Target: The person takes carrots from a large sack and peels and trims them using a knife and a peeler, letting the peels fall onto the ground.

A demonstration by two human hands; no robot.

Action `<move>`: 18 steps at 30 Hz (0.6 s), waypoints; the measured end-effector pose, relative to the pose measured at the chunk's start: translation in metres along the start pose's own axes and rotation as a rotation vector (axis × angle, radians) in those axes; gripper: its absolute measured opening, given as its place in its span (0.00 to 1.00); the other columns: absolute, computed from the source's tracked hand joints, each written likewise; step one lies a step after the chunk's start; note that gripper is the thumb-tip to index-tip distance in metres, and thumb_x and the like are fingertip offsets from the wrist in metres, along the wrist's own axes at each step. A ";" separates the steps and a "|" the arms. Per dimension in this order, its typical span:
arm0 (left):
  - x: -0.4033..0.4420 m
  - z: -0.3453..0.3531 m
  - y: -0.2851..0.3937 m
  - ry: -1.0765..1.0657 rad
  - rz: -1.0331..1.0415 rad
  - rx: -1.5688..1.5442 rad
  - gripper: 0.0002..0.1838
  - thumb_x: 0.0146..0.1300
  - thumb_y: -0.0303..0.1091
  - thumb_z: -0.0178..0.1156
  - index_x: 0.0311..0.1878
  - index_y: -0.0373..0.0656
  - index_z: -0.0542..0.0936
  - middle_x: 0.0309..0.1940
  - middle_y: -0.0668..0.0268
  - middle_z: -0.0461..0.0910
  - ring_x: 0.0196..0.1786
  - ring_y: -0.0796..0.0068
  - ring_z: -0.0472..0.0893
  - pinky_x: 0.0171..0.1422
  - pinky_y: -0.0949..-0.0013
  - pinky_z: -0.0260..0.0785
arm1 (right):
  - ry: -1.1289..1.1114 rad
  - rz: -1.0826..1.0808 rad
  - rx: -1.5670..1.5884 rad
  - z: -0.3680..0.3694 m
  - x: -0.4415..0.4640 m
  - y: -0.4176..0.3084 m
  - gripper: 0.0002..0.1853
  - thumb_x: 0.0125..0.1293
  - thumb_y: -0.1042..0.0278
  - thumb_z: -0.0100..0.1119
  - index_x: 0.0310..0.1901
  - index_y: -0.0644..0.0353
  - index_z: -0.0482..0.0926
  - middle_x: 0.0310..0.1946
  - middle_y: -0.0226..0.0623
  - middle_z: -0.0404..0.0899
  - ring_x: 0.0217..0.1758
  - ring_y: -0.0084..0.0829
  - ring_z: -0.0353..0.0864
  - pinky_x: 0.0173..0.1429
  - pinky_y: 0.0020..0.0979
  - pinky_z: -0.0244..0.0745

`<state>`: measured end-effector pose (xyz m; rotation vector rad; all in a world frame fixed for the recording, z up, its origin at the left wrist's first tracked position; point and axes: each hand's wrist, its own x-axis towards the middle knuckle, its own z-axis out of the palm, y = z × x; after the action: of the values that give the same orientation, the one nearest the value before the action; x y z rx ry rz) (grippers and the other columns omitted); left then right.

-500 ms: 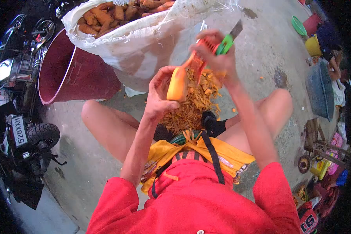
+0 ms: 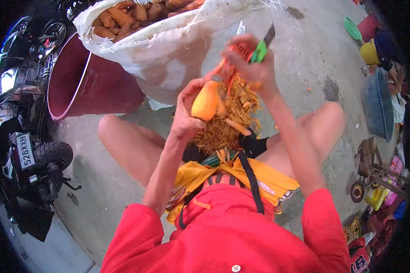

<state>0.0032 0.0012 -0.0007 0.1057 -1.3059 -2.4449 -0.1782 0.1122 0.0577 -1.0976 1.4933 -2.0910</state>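
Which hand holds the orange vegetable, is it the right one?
No, the orange vegetable is in the grip of the left hand, while the right hand holds a green-handled knife.

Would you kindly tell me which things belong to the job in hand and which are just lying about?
Seemingly the job: orange vegetable in left hand; red peeler and green knife in right hand; peelings; sack.

Seemingly lying about: motorbike; cart; yellow container.
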 end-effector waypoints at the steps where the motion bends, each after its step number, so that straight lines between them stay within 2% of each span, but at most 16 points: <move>1: -0.001 -0.006 0.002 -0.026 0.002 -0.027 0.57 0.34 0.43 0.89 0.70 0.36 0.70 0.64 0.65 0.76 0.67 0.70 0.76 0.75 0.64 0.65 | 0.051 0.025 -0.057 -0.015 0.011 0.010 0.15 0.60 0.73 0.79 0.45 0.60 0.82 0.37 0.24 0.84 0.38 0.15 0.81 0.42 0.20 0.76; 2: 0.001 -0.008 0.002 -0.056 0.011 -0.055 0.57 0.34 0.42 0.89 0.70 0.37 0.71 0.64 0.65 0.76 0.67 0.71 0.76 0.75 0.64 0.65 | 0.100 0.044 -0.117 -0.024 0.018 0.014 0.17 0.58 0.72 0.80 0.45 0.59 0.82 0.39 0.23 0.83 0.40 0.15 0.80 0.44 0.20 0.76; 3: 0.006 0.007 0.010 -0.015 0.035 -0.122 0.55 0.34 0.40 0.88 0.68 0.37 0.71 0.63 0.66 0.76 0.66 0.71 0.76 0.74 0.65 0.66 | 0.119 0.069 0.012 -0.022 0.018 0.008 0.16 0.60 0.72 0.79 0.46 0.60 0.82 0.39 0.24 0.83 0.40 0.15 0.80 0.45 0.20 0.76; 4: 0.009 0.006 0.007 -0.016 0.040 -0.122 0.55 0.34 0.40 0.88 0.68 0.37 0.71 0.63 0.66 0.76 0.66 0.71 0.76 0.74 0.65 0.66 | 0.117 0.065 0.011 -0.013 0.013 -0.002 0.16 0.60 0.72 0.79 0.46 0.60 0.82 0.39 0.24 0.83 0.40 0.15 0.80 0.45 0.20 0.76; 7: 0.012 0.001 0.005 0.003 0.065 0.034 0.54 0.32 0.41 0.89 0.66 0.38 0.72 0.59 0.67 0.77 0.64 0.70 0.76 0.72 0.64 0.67 | -0.107 -0.141 -0.293 0.010 -0.009 -0.015 0.11 0.65 0.73 0.74 0.45 0.61 0.82 0.37 0.27 0.84 0.40 0.17 0.82 0.45 0.20 0.78; 8: 0.012 -0.004 0.006 0.004 0.061 0.037 0.54 0.32 0.41 0.89 0.66 0.38 0.72 0.59 0.67 0.77 0.64 0.70 0.76 0.72 0.64 0.67 | -0.105 -0.139 -0.289 0.008 -0.005 -0.013 0.11 0.65 0.73 0.74 0.45 0.61 0.82 0.37 0.27 0.84 0.40 0.17 0.82 0.45 0.20 0.78; 10: 0.005 -0.016 0.004 -0.129 0.069 0.106 0.56 0.31 0.43 0.90 0.67 0.38 0.71 0.59 0.67 0.76 0.64 0.70 0.76 0.73 0.63 0.66 | 0.007 0.104 0.030 -0.006 0.008 -0.005 0.11 0.65 0.74 0.74 0.46 0.61 0.82 0.40 0.28 0.85 0.40 0.17 0.82 0.45 0.22 0.78; 11: 0.004 -0.012 0.005 -0.122 0.086 0.064 0.59 0.30 0.45 0.90 0.69 0.38 0.71 0.61 0.65 0.76 0.65 0.70 0.76 0.74 0.63 0.66 | 0.032 0.032 -0.182 -0.024 0.016 0.014 0.11 0.65 0.74 0.74 0.46 0.61 0.81 0.40 0.28 0.85 0.40 0.17 0.82 0.44 0.22 0.78; 12: 0.004 -0.003 0.005 -0.130 0.088 0.062 0.59 0.30 0.45 0.90 0.69 0.38 0.71 0.61 0.65 0.76 0.65 0.70 0.76 0.74 0.63 0.66 | 0.036 0.028 -0.188 -0.024 0.015 0.011 0.11 0.65 0.74 0.74 0.46 0.61 0.81 0.40 0.28 0.85 0.40 0.17 0.82 0.44 0.22 0.78; 14: 0.006 0.014 0.005 0.123 0.046 -0.002 0.60 0.31 0.45 0.90 0.70 0.37 0.70 0.64 0.64 0.76 0.67 0.70 0.75 0.74 0.63 0.65 | 0.047 0.004 -0.014 -0.010 0.010 -0.004 0.11 0.64 0.75 0.74 0.46 0.61 0.81 0.38 0.27 0.84 0.39 0.17 0.81 0.42 0.22 0.78; 16: 0.011 0.004 -0.005 0.095 0.072 0.020 0.61 0.32 0.46 0.90 0.72 0.38 0.69 0.65 0.64 0.75 0.69 0.71 0.74 0.75 0.63 0.65 | 0.009 0.023 -0.030 0.011 0.000 -0.017 0.10 0.64 0.76 0.74 0.44 0.60 0.81 0.37 0.25 0.83 0.39 0.16 0.80 0.42 0.22 0.77; 18: 0.005 0.006 -0.005 0.036 0.011 -0.093 0.60 0.32 0.45 0.89 0.72 0.38 0.69 0.64 0.65 0.75 0.69 0.71 0.74 0.75 0.64 0.64 | 0.015 -0.079 -0.141 0.013 -0.006 -0.015 0.10 0.64 0.76 0.74 0.42 0.60 0.81 0.36 0.25 0.82 0.38 0.16 0.80 0.42 0.21 0.76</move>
<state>-0.0046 0.0067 -0.0002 0.1169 -1.1726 -2.4782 -0.1619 0.1134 0.0706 -1.2131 1.6508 -2.0768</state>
